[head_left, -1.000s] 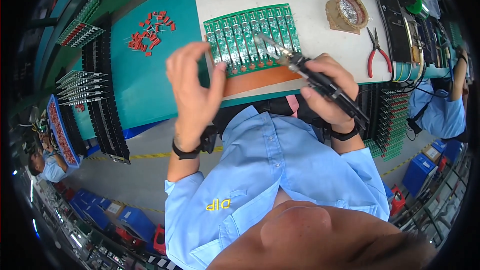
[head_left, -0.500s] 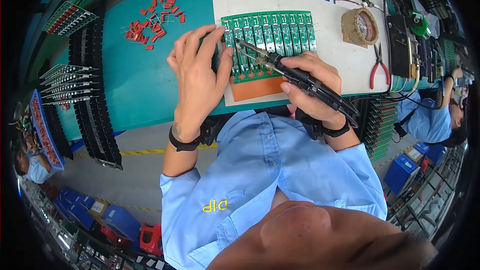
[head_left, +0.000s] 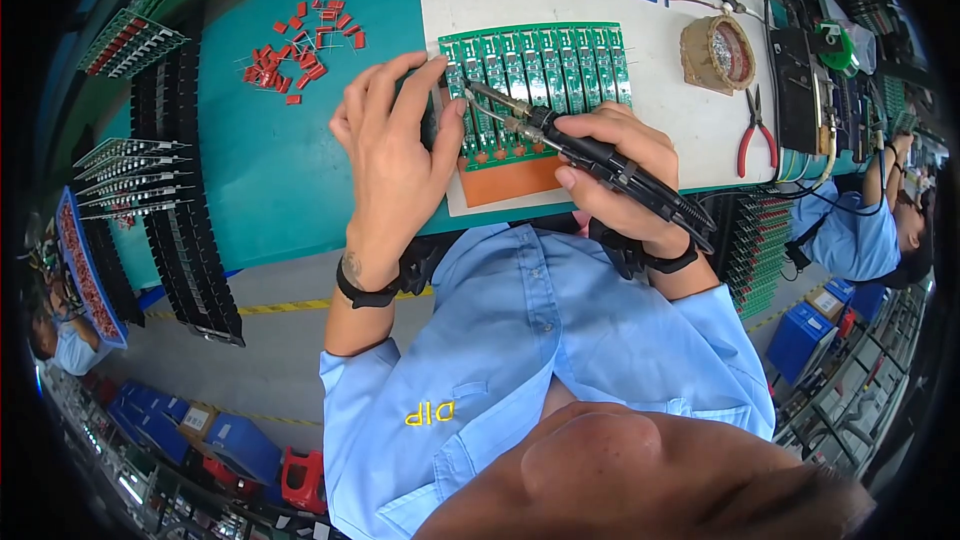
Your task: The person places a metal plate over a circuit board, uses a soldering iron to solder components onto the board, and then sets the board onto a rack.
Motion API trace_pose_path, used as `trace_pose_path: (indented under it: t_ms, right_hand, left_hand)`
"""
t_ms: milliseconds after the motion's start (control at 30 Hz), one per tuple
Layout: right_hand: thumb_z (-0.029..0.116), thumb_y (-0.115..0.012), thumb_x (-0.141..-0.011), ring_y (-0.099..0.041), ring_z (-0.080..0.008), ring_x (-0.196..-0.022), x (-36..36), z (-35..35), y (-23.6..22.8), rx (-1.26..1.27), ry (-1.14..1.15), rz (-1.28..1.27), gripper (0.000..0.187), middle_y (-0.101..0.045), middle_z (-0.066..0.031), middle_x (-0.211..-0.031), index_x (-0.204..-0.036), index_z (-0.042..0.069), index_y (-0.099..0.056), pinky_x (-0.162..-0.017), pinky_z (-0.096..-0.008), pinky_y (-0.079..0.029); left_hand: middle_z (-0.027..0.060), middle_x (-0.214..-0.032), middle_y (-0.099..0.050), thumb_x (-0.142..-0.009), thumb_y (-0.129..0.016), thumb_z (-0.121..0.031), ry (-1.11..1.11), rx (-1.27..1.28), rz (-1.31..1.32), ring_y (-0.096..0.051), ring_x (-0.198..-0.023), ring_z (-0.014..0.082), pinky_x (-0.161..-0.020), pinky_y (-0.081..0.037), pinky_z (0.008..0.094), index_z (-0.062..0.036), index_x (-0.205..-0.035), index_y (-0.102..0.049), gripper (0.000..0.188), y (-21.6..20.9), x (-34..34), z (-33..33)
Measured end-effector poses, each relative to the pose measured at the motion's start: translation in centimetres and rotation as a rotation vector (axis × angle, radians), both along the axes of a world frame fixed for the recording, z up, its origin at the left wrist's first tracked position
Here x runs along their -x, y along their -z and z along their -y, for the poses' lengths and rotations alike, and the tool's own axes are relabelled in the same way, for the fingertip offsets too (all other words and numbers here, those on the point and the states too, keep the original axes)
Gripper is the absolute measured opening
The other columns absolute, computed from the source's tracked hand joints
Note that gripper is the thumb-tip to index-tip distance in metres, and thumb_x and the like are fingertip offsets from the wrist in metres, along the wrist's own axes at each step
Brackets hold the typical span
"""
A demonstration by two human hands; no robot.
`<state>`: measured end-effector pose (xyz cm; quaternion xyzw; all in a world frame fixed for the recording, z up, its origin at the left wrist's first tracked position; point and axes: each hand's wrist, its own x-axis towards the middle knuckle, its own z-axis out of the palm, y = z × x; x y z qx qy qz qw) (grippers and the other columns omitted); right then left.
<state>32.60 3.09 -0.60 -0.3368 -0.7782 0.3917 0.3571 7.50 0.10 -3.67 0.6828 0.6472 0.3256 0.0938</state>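
Panel of circuit strips, green [head_left: 552, 58], lies upper centre of frame, partly over an orange-brown sheet [head_left: 512, 182] at its lower edge. Long axis of the whole panel runs left to right; each narrow strip runs top to bottom.

Key relation, as I judge it from my distant seat: the metal prongs [head_left: 501, 99] of the black tool [head_left: 591, 152] end over the panel's left-end strips, just right of the left thumb. Tool slants from lower right up to the left, crossing the strips at an angle. Left hand [head_left: 398, 135] is nearer to that spot; the right hand [head_left: 628, 153] sits farther off, over the panel's lower right. I can't tell whether the tips touch the board.

Fingers: left ones spread, thumb and index apart at the panel's left edge, nothing pinched that I can see; how hard they press, can't tell. Right thumb and fingers closed around the tool body.

Against the frame a second ago: prongs were over the middle of the panel, now over its left end; the left index sits higher along the edge. My view has shifted too, so the panel appears farther right. Against half a second ago: almost no change, tips slightly more to the left. Red components [head_left: 313, 70] lie loose on the mat, upper left, as they did.
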Motion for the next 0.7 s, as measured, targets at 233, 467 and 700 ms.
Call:
trace_pose_path:
  t_ms: [233, 467, 700]
  right_hand:
    - [0.002, -0.081, -0.080, -0.065, -0.0208, -0.080, 0.0, 0.4, 0.1, 0.020, 0.013, -0.013, 0.039, -0.072, -0.0111, -0.087, -0.117, -0.004, -0.071, -0.073, -0.0321, -0.050]
    - [0.003, -0.081, -0.079, -0.065, -0.0211, -0.079, -1.2, 0.6, -0.7, -0.059, 0.048, -0.051, 0.039, -0.070, -0.0119, -0.085, -0.117, -0.004, -0.071, -0.074, -0.0314, -0.050]
    - [0.006, -0.082, -0.085, -0.063, -0.0146, -0.090, -8.4, 3.1, 0.8, -0.132, 0.491, -0.186, 0.051, -0.071, -0.0091, -0.108, -0.132, -0.001, -0.065, -0.078, -0.0290, -0.051]
  left_hand:
    - [0.0046, -0.135, -0.063, -0.088, -0.078, -0.019, -0.004, 0.000, -0.007, -0.051, -0.129, 0.0286, -0.108, -0.030, 0.0465, -0.0108, -0.128, -0.072, 0.041, 0.1, 0.1, 0.3]
    - [0.0067, -0.134, -0.065, -0.089, -0.077, -0.018, 0.008, -0.019, -0.026, -0.053, -0.129, 0.0306, -0.109, -0.033, 0.0456, -0.0098, -0.128, -0.071, 0.040, -0.2, 0.3, 0.1]
    - [0.0105, -0.137, -0.064, -0.093, -0.074, -0.017, 0.045, 0.013, -0.072, -0.054, -0.132, 0.0329, -0.112, -0.035, 0.0468, -0.0076, -0.133, -0.068, 0.041, -0.6, -0.1, -0.5]
